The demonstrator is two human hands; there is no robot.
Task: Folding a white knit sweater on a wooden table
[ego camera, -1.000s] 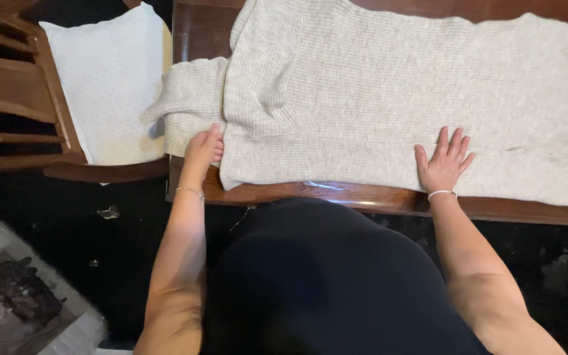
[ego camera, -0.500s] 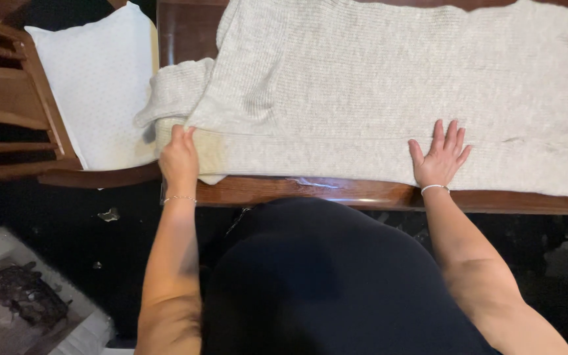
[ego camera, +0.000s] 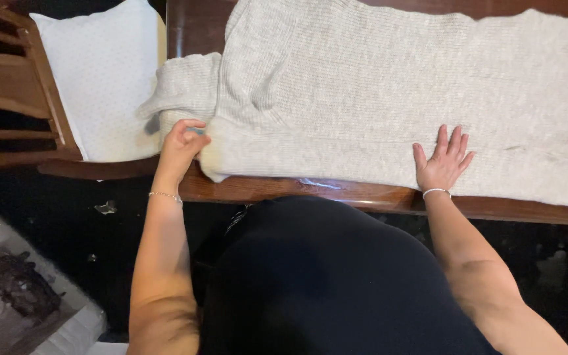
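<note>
— Head view first: where did the knitted sweater (ego camera: 389,85) lie?

— Spread flat across the dark wooden table (ego camera: 336,192), pale grey, its sleeve (ego camera: 182,85) hanging off the table's left end.

— And the hands?

— The left hand (ego camera: 182,144) was pinched shut on the sweater's hem corner (fingers curled round the fabric). The right hand (ego camera: 443,163) lay flat on the hem, fingers spread apart.

— Anything beside it?

— A white cushion (ego camera: 103,79) sat on a wooden chair (ego camera: 14,85), left of the table.
</note>
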